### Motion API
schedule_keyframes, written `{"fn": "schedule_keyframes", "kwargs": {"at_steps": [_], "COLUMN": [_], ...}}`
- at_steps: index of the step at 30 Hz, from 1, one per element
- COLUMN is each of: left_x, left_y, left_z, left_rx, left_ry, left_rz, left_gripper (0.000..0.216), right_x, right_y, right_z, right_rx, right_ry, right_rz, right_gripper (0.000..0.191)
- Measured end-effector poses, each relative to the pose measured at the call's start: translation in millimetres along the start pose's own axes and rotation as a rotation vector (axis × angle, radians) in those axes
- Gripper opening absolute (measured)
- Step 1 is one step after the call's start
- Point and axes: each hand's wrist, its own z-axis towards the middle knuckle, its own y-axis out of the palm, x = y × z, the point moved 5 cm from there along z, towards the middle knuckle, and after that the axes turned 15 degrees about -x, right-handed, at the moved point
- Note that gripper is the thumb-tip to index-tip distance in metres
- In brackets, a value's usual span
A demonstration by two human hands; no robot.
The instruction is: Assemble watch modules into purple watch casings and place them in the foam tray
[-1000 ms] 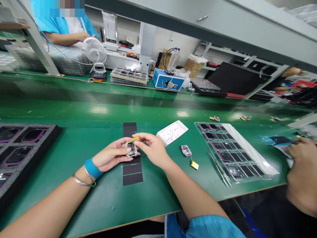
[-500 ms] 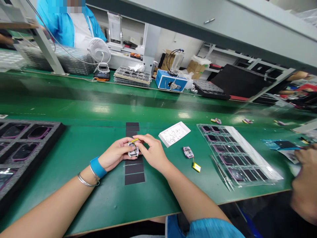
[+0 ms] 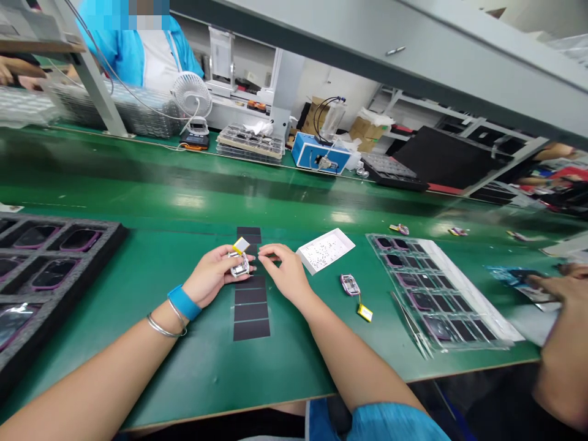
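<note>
My left hand (image 3: 212,272) grips a small watch housing (image 3: 239,264) with exposed electronics between thumb and fingers. From its upper edge sticks up a silver battery (image 3: 241,245) with yellow edges. Just right of the housing is my right hand (image 3: 285,269), its thumb and index fingertip slightly apart, with nothing visible between them. Under the hands lies a clear strip with black rectangular stickers (image 3: 250,312). A second watch housing (image 3: 350,285), with a yellow battery (image 3: 365,312) wired to it, rests on the green table right of my right hand.
A white box lid (image 3: 316,264) holding small dark bits lies beyond my right hand. Tweezers (image 3: 416,334) lie beside a clear tray (image 3: 459,343) of screens. At left is a foam tray (image 3: 103,248) with purple-rimmed watch faces. A co-worker's hand (image 3: 563,285) is at right.
My right hand has drawn back to the right, off the battery and housing. The battery now stands up with its flat face showing. My left hand has shifted slightly left and up.
</note>
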Motion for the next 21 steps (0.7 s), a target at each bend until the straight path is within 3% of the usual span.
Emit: {"fn": "schedule_keyframes", "kwargs": {"at_steps": [5, 21], "left_x": [7, 5], "left_y": [-10, -10], "left_z": [3, 2], "left_rx": [0.051, 0.095], "left_ry": [0.103, 0.061], "left_rz": [0.009, -0.121], "left_gripper": [0.023, 0.019], "right_x": [3, 5], "right_y": [11, 22], "right_z": [4, 9], "right_rx": [-0.152, -0.227], "right_ry": [0.019, 0.080], "right_rz": [-0.205, -0.382], "right_gripper": [0.012, 0.012]}}
